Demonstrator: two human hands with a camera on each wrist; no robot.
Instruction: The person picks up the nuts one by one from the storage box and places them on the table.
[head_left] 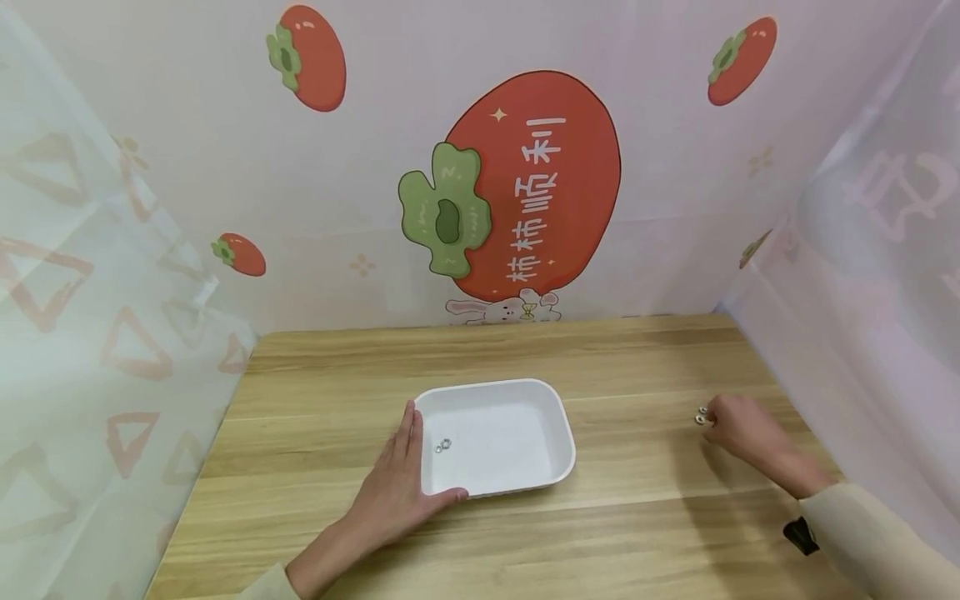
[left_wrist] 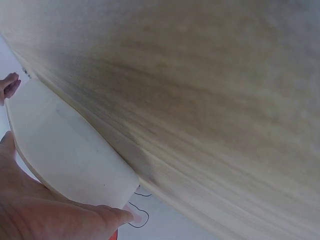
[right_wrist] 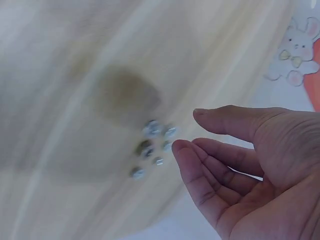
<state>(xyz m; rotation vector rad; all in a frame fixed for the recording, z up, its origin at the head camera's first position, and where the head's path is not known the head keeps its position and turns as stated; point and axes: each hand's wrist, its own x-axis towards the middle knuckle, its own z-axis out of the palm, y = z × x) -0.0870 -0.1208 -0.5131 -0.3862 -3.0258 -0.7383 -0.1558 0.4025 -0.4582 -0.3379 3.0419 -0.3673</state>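
Note:
A white rectangular tray (head_left: 495, 437) stands on the wooden table, with two small metal nuts (head_left: 442, 446) lying near its left side. My left hand (head_left: 393, 492) touches the tray's near left corner. Its fingers lie straight along the left wall and the thumb reaches the near rim, as the left wrist view also shows at the hand (left_wrist: 45, 215). To the right, my right hand (head_left: 742, 429) hovers by loose nuts (head_left: 701, 417). In the right wrist view, several nuts (right_wrist: 152, 129) of differing sizes lie together beside the fingertips. Thumb and forefinger are apart, with nothing visible between them.
The wooden table (head_left: 322, 408) ends at a back sheet (head_left: 360, 183) printed with red persimmons and a rabbit. Pale sheets hang along the left side (head_left: 97, 333) and right side (head_left: 885, 317). A small black object (head_left: 801, 536) shows by the right sleeve.

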